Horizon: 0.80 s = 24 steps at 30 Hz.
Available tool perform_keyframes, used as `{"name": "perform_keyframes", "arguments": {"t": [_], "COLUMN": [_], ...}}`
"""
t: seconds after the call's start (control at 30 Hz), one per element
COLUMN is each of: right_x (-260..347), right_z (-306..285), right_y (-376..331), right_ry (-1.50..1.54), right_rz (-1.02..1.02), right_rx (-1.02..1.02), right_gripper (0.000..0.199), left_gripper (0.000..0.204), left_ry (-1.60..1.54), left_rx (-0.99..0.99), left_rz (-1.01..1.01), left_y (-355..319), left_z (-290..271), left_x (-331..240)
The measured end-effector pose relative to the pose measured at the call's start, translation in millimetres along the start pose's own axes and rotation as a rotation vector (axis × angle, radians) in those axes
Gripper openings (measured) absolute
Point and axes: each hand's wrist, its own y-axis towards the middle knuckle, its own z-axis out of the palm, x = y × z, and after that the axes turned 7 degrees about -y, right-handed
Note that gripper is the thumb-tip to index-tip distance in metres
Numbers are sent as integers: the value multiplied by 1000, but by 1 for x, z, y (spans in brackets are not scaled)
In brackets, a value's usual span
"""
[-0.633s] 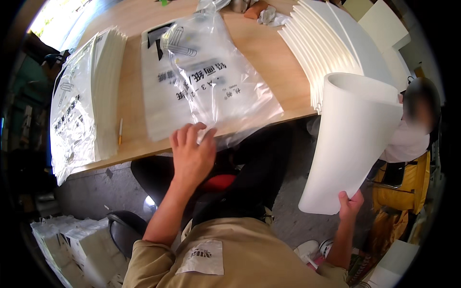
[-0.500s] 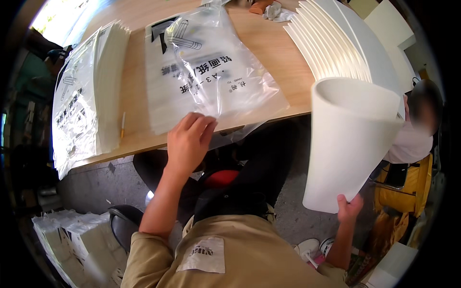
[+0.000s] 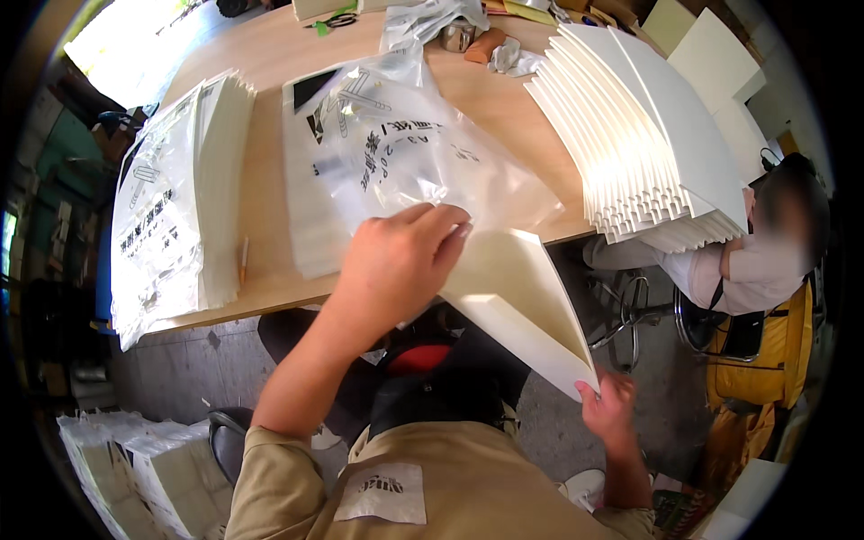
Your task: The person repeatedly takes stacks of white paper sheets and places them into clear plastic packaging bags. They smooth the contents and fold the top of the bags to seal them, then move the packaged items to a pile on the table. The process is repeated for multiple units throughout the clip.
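My right hand (image 3: 610,405) grips one end of a curved stack of white paper sheets (image 3: 531,337), thumb on the near corner. The stack bends over on itself, its far end close to the table edge. My left hand (image 3: 405,261) is closed at the near end of a clear printed plastic bag (image 3: 490,171), fingers and thumb pinched on its edge; the fingertips are partly hidden. Part of the paper lies right beside that hand. The bag is spread on the wooden table (image 3: 270,171), its near end slightly raised.
Filled bags of paper (image 3: 157,234) lie at the left, beside a thin orange-and-white stick (image 3: 244,261). Fanned stacks of white paper (image 3: 621,135) stand at the right, overhanging the edge. Scissors (image 3: 343,20) and a metal cup (image 3: 457,36) are at the back. A seated person (image 3: 756,261) is at the right.
My right hand has brought the paper stack left from beside the fanned stacks to the bag's near end, tilting it. My left hand has moved right and up with the bag's edge.
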Motion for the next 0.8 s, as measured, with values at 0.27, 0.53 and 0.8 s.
{"name": "perform_keyframes", "arguments": {"t": [0.27, 0.53, 0.8], "right_x": [16, 32, 45], "right_z": [11, 5, 13], "right_y": [6, 40, 129], "right_ry": [-107, -152, -118], "right_rz": [124, 194, 246], "right_rx": [-12, 87, 267], "right_gripper": [27, 29, 32], "left_gripper": [12, 14, 34], "left_ry": [93, 192, 189], "left_rx": [8, 112, 171], "left_rz": [105, 308, 489], "left_y": [17, 5, -14], "left_z": [21, 31, 74], "left_x": [-23, -57, -101]}}
